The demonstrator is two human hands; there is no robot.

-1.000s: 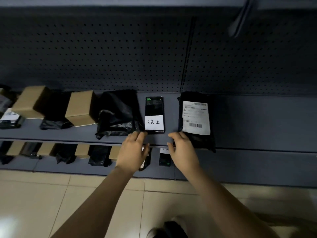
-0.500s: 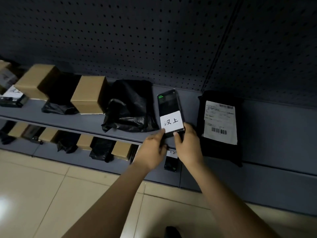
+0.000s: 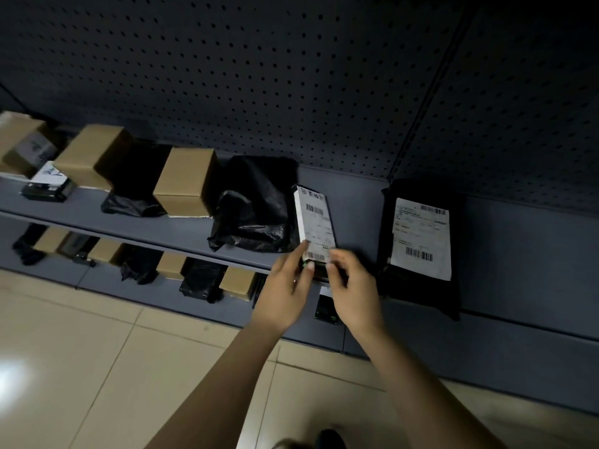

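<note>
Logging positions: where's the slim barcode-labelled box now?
Head view, centre, at the upper shelf: the slim box is between the crumpled black bag and the labelled black parcel.

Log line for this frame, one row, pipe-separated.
left hand: pinches slim labelled box, near end | right hand: pinches same end | box: at upper shelf, between black bag and labelled black parcel

The grey metal shelf [image 3: 525, 241] bore a row of parcels. Just left of the grip on the white-labelled flat pack [image 3: 314, 222] lay a crumpled black plastic bag [image 3: 256, 215], and farther left stood a brown cardboard box [image 3: 186, 183]. Right of the grip, apart from it, lay a black mailer bag with a white shipping label [image 3: 421, 234].
</note>
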